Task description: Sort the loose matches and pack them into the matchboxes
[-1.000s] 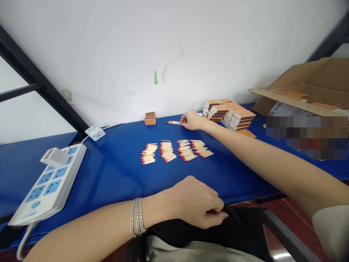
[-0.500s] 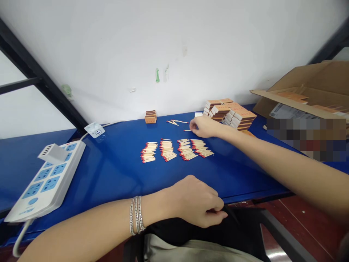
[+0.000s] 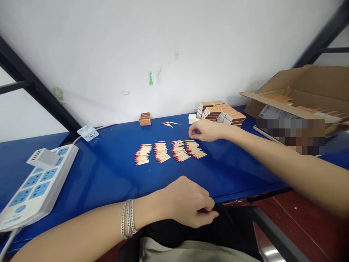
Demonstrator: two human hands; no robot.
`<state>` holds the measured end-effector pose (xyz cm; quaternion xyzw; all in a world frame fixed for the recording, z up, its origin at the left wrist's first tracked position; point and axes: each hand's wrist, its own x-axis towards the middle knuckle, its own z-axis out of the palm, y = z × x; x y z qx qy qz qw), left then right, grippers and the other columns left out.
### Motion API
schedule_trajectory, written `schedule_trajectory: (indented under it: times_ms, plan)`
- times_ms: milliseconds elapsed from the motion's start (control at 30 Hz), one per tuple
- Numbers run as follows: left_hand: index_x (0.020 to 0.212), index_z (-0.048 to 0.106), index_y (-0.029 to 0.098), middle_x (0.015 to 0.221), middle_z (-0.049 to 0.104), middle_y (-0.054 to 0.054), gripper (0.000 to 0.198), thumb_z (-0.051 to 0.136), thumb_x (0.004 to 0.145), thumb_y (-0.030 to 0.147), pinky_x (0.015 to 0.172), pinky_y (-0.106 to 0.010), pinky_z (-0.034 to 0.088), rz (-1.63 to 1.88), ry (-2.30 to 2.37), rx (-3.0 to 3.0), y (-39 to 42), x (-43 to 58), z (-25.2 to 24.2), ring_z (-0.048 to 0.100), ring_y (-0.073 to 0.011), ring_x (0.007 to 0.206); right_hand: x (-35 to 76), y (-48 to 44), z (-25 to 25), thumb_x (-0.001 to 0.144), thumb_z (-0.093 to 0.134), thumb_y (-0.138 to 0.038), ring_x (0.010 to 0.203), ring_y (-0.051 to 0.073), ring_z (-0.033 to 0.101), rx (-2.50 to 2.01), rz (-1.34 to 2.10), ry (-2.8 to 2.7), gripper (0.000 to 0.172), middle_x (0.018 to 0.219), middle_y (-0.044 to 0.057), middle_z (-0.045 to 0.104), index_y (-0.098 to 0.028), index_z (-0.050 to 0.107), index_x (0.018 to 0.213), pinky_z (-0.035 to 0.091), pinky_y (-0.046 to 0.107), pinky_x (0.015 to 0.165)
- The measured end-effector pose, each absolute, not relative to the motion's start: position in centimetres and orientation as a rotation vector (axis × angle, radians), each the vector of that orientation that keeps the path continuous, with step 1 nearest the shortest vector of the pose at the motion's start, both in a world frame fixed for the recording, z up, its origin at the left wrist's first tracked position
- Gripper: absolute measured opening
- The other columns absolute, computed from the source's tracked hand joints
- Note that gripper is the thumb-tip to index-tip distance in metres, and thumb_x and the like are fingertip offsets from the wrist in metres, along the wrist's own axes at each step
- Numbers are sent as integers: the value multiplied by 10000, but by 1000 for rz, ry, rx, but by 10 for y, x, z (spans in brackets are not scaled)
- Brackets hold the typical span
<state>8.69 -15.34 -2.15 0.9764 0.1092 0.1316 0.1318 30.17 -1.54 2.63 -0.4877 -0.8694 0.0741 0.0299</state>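
Observation:
My right hand (image 3: 205, 130) hangs just above the blue table (image 3: 106, 178), fingertips curled down close to the far end of the rightmost of several rows of red-tipped wooden matches (image 3: 177, 152). No match shows in its fingers. A few loose matches (image 3: 167, 124) lie farther back. My left hand (image 3: 188, 204), wearing silver bracelets, rests at the table's front edge. Its fingers curl around a fold of black cloth (image 3: 231, 222) on my lap.
Stacked orange matchboxes (image 3: 220, 114) stand at the back, with a small stack (image 3: 145, 119) to the left. A white power strip (image 3: 38, 185) lies at left. An open cardboard box (image 3: 297, 94) holding matchboxes sits at right, partly pixelated.
My right hand has moved from the loose matches toward the rows, nearer to me. My left hand stays at the cloth. The whole view has shifted slightly left.

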Motion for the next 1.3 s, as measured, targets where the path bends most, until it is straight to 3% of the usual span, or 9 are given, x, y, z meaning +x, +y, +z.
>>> schedule_trajectory:
  times_ms: [167, 400, 633, 833, 1033, 1300]
  plan:
    - [611, 566, 193, 577, 607, 24, 312, 545, 880, 349, 481, -267, 261, 361, 317, 2838, -153, 87, -23, 577, -94, 586, 289, 11, 32, 738, 588, -103, 736, 165, 652, -1626, 151, -2543, 224, 861, 38, 751, -171, 741, 886, 448, 235, 656]
    - [600, 560, 196, 594, 627, 37, 303, 551, 867, 339, 469, -274, 246, 392, 310, 2812, -153, 88, -22, 570, -92, 582, 267, 57, 15, 778, 612, -115, 978, 220, 671, -1744, -8, -2396, 260, 1064, 100, 745, -148, 732, 1007, 469, 253, 818]
    - [607, 567, 196, 611, 640, 37, 300, 553, 865, 348, 463, -268, 237, 388, 300, 2823, -153, 89, -21, 577, -94, 589, 262, 51, 9, 765, 561, -58, 906, 215, 678, -1731, -10, -2449, 330, 1036, 119, 743, -112, 698, 1060, 452, 241, 727]
    - [610, 563, 198, 605, 633, 38, 299, 546, 870, 345, 474, -266, 236, 384, 295, 2823, -153, 89, -23, 574, -96, 591, 267, 34, 17, 794, 530, -70, 881, 210, 665, -1665, 15, -2458, 441, 1026, 146, 736, -55, 636, 1222, 451, 250, 759]
    - [603, 568, 202, 591, 627, 32, 311, 545, 874, 351, 469, -273, 229, 386, 302, 2821, -153, 89, -24, 574, -99, 587, 253, 32, 21, 785, 574, -103, 680, 126, 624, -1517, 362, -2302, 236, 839, 62, 744, -99, 727, 965, 434, 207, 620]
    - [606, 572, 200, 603, 637, 30, 313, 552, 879, 353, 468, -285, 231, 383, 300, 2837, -153, 88, -23, 576, -98, 585, 176, 30, 16, 725, 704, -130, 782, 143, 687, -1284, 677, -2131, 142, 843, 68, 767, -115, 773, 848, 480, 193, 678]
